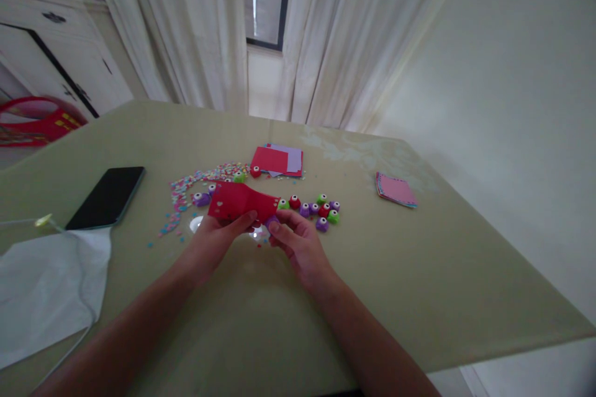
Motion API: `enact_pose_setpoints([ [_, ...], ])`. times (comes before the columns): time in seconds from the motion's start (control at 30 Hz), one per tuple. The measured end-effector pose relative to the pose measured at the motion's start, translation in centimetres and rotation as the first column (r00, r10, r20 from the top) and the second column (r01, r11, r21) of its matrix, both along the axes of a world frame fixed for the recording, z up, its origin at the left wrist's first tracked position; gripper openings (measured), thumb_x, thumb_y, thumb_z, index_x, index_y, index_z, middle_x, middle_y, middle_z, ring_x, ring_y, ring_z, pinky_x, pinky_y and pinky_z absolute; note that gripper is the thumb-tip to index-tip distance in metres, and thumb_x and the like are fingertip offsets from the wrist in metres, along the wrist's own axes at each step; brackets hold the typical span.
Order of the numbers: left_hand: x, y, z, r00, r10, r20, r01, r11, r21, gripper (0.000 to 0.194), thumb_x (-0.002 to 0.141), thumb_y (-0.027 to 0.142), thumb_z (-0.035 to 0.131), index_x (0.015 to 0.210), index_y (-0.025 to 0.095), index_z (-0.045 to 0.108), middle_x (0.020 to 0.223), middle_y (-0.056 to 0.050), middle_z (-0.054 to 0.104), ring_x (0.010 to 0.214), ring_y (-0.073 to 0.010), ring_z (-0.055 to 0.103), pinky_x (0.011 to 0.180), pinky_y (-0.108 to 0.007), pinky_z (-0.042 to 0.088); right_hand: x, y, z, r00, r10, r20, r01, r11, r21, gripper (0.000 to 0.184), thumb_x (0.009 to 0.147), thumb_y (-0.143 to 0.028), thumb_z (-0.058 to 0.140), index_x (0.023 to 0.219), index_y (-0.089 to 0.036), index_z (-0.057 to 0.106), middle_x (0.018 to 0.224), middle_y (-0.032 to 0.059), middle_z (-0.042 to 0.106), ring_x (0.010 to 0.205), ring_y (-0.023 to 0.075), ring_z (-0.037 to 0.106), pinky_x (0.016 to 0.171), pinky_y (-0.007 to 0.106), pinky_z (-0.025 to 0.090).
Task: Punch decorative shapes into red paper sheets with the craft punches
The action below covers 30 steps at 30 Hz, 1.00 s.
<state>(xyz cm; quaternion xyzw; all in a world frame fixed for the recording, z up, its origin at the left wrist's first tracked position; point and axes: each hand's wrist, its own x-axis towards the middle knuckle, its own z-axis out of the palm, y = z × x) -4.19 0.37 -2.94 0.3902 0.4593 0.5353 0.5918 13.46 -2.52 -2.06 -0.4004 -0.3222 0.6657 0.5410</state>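
My left hand [218,236] is closed on the left and lower part of a red paper card [237,198], thumb on top. Small heart shapes show along the card's edges. A small purple craft punch [271,221] is pinched in my right hand [298,245] at the card's lower right edge. Whether the card's edge sits inside the punch I cannot tell. More small punches [322,224] in purple, red and green, each with a round white eye-like top, lie to the right of my hands. Several others [202,199] lie at the card's left and behind it.
Coloured paper bits [186,185] are scattered left of and behind the card. Red and lilac sheets [270,160] lie farther back. A pink paper stack [395,189] is at the right. At the left are a black phone [107,197], a white cloth-like sheet [51,291] and a cable.
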Motion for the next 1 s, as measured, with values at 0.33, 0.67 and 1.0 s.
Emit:
enact_pose_setpoints([
  [0.33, 0.7, -0.7, 0.5, 0.993, -0.021, 0.118, 0.020, 1.000, 0.012, 0.036, 0.068, 0.040, 0.098, 0.093, 0.019, 0.084, 0.093, -0.008, 0.084, 0.081, -0.0210, 0.076, 0.075, -0.029, 0.062, -0.1, -0.1, 0.3, 0.999, 0.025, -0.047, -0.024, 1.000, 0.020, 0.042, 0.067, -0.037, 0.100, 0.099, -0.020, 0.080, 0.092, 0.0005, 0.077, 0.073, 0.0123, 0.068, 0.074, 0.026, 0.056],
  [0.67, 1.6, -1.3, 1.3, 0.989, -0.028, 0.149, 0.034, 0.999, -0.037, 0.029, 0.065, 0.038, 0.097, 0.086, 0.023, 0.084, 0.091, -0.005, 0.083, 0.082, -0.0230, 0.075, 0.071, -0.029, 0.060, -0.2, 0.1, -0.2, 1.000, 0.000, -0.011, 0.000, 1.000, 0.014, 0.040, 0.066, -0.042, 0.099, 0.096, -0.021, 0.084, 0.089, 0.0008, 0.077, 0.071, 0.0113, 0.064, 0.070, 0.023, 0.053],
  [1.0, 1.7, -1.4, 0.9, 0.988, -0.028, 0.149, 0.043, 0.994, -0.097, 0.038, 0.069, 0.040, 0.097, 0.098, 0.019, 0.083, 0.089, -0.006, 0.082, 0.077, -0.0190, 0.073, 0.067, -0.026, 0.057, -0.4, 0.1, -0.2, 1.000, -0.007, 0.000, 0.007, 1.000, 0.005, 0.041, 0.065, -0.050, 0.099, 0.086, -0.018, 0.081, 0.078, 0.0000, 0.071, 0.064, 0.0104, 0.054, 0.062, 0.024, 0.043],
])
